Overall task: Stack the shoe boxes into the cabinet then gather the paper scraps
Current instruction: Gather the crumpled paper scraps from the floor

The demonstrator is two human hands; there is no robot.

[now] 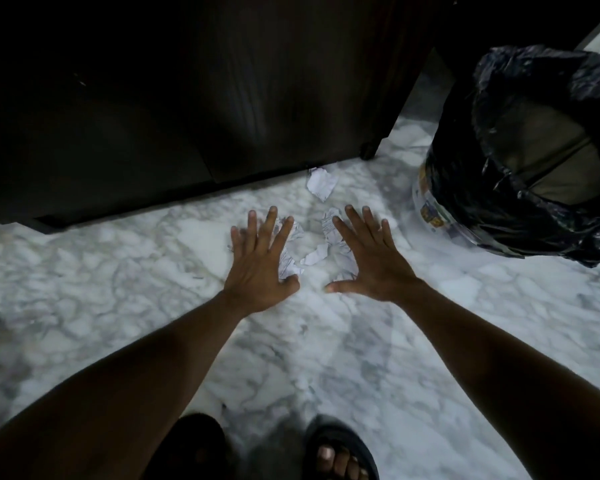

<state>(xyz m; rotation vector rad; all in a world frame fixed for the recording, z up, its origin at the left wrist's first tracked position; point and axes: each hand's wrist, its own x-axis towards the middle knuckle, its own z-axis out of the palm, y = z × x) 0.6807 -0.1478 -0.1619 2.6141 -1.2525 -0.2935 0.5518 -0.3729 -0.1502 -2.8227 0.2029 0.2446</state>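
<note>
Fingers (253,226) of left hand (260,271): straight, splayed, palm down, gripping nothing. Right hand (371,265): same, fingers (355,223) spread, thumb pointing inward. Thumbs near each other, not touching. Can't tell if the palms are pressing the floor (118,278) or hovering just above it.

Scraps (314,256): small torn white pieces on the marble floor, between the two hands, some partly under the left fingers and the right palm edge. One bigger scrap (321,183) lies further out, just beside the bottom edge of the cabinet (187,98).

Cabinet is dark, interior not readable. Bin (534,150) with black bag liner stands right of the cabinet, apart from the right hand. Sandals (340,452) at bottom of frame.
</note>
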